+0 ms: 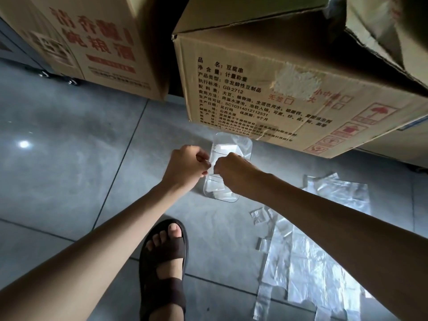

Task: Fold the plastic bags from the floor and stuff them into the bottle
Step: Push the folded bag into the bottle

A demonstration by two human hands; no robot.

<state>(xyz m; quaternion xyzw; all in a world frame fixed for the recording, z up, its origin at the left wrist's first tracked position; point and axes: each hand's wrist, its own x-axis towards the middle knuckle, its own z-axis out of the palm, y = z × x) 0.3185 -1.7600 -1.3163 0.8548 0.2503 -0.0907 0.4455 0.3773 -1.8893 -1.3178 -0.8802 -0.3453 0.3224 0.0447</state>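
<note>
Two hands, your left hand [185, 165] and right hand [234, 170], pinch a folded bag [211, 163] over the clear bottle [234, 144]. Squeeze the fold flat and narrow before pushing it in.

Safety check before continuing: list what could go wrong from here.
1. The left hand and right hand pinch the small folded bag over the clear bottle; a loose grip could let it spring open.
2. The loose bags lie beside the sandalled foot on glossy floor tiles; stepping there might cause a slip.
</note>
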